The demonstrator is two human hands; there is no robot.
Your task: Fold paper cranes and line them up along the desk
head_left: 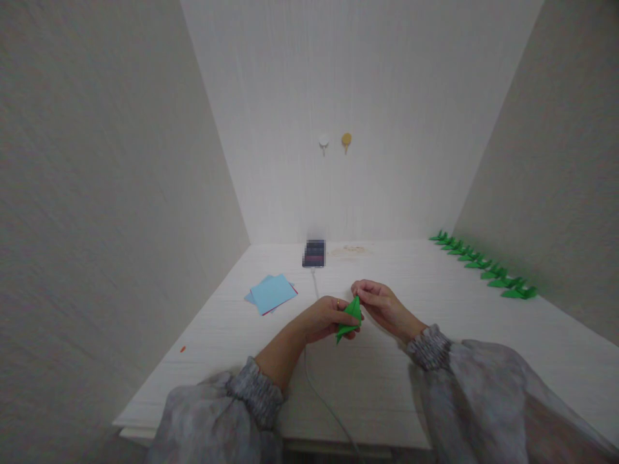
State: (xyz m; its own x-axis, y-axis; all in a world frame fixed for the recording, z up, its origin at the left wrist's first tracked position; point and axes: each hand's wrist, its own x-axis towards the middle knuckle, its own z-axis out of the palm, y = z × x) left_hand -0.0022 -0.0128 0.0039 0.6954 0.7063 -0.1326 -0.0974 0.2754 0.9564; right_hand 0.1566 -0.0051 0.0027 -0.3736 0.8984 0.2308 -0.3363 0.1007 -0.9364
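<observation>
A green folded paper piece [353, 314], pointed at its ends like a partly shaped origami figure, is held over the white table. My left hand [331, 318] grips its body between thumb and fingers, with a ring on one finger. From the right, my right hand [380, 303] has its fingertips closed at the upper tip of the paper. The fingers hide part of the folds. Along the table's right side stands a row of several green origami cranes [520, 292].
Light blue paper sheets [273, 294] lie left of my hands, a red edge showing beneath. Farther back is a phone [314, 253] with a white cable [323, 399] running to the front edge. A small orange scrap [182, 349] lies at left. Walls enclose three sides; two hooks [347, 139] hang behind.
</observation>
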